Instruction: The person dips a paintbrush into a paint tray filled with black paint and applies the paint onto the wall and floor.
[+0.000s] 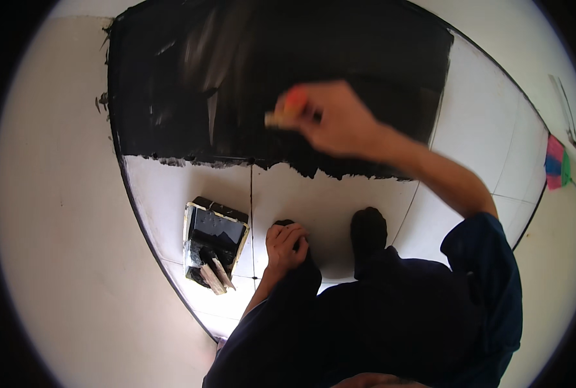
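Over the black-coated floor area (278, 58), my right hand (334, 119) grips a small tool (295, 99) with a red-orange part and a tan part; motion blur hides its exact kind. White floor tiles (327, 194) lie below the coating's ragged edge. My left hand (285, 245) rests over my bent knee, fingers loosely curled, with nothing visible in it. Left of that hand, a rectangular container (242, 245) with a light, stained rim holds glossy black liquid (215, 228). Black-smeared tools with pale handles (214, 277) lean over its near end.
Pale walls (60, 169) flank the floor on both sides, with a black line along their base. My dark-covered foot (368, 228) stands on the tiles near the coated edge. A pink, blue and green fan-shaped object (557, 162), perhaps a broom head, is at far right.
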Motion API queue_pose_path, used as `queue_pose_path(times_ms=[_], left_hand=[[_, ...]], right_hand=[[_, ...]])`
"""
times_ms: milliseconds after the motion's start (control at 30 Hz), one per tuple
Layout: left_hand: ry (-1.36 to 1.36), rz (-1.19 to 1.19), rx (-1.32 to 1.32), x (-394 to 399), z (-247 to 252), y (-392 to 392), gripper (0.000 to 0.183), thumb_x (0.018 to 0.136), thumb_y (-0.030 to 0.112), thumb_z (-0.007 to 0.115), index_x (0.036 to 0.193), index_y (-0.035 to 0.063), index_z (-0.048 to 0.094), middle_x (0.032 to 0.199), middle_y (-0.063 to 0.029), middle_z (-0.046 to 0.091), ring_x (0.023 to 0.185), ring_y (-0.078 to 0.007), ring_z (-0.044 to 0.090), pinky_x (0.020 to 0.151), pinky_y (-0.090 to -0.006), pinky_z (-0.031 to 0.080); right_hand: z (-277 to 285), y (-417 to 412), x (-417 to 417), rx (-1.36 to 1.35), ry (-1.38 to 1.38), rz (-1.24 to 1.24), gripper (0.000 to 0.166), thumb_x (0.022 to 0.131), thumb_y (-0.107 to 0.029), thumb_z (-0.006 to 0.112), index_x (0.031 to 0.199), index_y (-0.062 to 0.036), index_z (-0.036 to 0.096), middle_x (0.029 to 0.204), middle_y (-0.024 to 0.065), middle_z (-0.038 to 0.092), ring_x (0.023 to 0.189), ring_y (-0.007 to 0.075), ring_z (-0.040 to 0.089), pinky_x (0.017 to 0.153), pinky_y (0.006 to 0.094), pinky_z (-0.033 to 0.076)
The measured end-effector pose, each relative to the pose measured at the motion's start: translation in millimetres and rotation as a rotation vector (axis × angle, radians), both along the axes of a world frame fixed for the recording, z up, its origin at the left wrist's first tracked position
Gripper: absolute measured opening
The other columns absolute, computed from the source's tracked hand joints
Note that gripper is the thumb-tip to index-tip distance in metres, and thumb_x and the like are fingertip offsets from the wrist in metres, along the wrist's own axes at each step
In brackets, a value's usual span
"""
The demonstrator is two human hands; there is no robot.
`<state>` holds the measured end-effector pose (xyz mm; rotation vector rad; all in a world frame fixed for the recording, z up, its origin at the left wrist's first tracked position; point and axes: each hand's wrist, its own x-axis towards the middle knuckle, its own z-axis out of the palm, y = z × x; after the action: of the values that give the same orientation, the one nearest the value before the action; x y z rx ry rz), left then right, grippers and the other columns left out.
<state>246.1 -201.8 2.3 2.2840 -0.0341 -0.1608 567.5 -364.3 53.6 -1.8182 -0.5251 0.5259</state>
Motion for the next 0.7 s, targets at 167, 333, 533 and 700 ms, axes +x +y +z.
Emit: queue_pose_path(times_ms=[167, 333, 533, 700], left_hand=[[-0.013, -0.004, 0.026, 0, 3, -1, 0.021, 0.073, 0.002, 0.077, 0.089, 0.0153, 0.078, 0.101, 0.0020, 0.078, 0.085, -0.0226, 0.064, 0.083, -0.0366, 0.049], [0.002, 0.004, 0.022, 2, 4, -4, 0.021, 0.075, -0.001, 0.074, 0.088, 0.0146, 0.077, 0.099, -0.0003, 0.078, 0.086, -0.0225, 0.067, 0.083, -0.0364, 0.047], [-0.048, 0.010, 0.048, 1, 3, -5, 0.021, 0.075, -0.002, 0.074, 0.089, 0.0137, 0.076, 0.098, -0.0020, 0.078, 0.087, -0.0248, 0.067, 0.084, -0.0372, 0.047], [-0.026, 0.002, 0.032, 1, 1, -7, 0.019, 0.076, -0.001, 0.074, 0.089, 0.0128, 0.075, 0.098, -0.0034, 0.078, 0.089, -0.0256, 0.067, 0.085, -0.0381, 0.047]], right_hand=[[-29, -45, 136, -0.058, -0.340, -0.289, 0.024, 0.091, -0.008, 0.079, 0.115, -0.0071, 0.078, 0.102, 0.0095, 0.081, 0.096, 0.0250, 0.079, 0.086, 0.0392, 0.062], [-6, -71, 161, 0.019, -0.395, -0.396, 0.017, 0.099, -0.010, 0.077, 0.107, 0.0049, 0.073, 0.090, 0.0173, 0.077, 0.081, 0.0271, 0.073, 0.075, 0.0369, 0.057], [-47, -86, 64, -0.176, -0.819, -0.179, 0.036, 0.076, 0.001, 0.076, 0.111, -0.0095, 0.076, 0.117, 0.0077, 0.075, 0.108, 0.0328, 0.072, 0.090, 0.0417, 0.060], [-20, -75, -55, -0.103, -0.641, 0.018, 0.033, 0.077, -0.001, 0.083, 0.107, -0.0086, 0.073, 0.117, 0.0102, 0.070, 0.108, 0.0317, 0.074, 0.090, 0.0387, 0.064]])
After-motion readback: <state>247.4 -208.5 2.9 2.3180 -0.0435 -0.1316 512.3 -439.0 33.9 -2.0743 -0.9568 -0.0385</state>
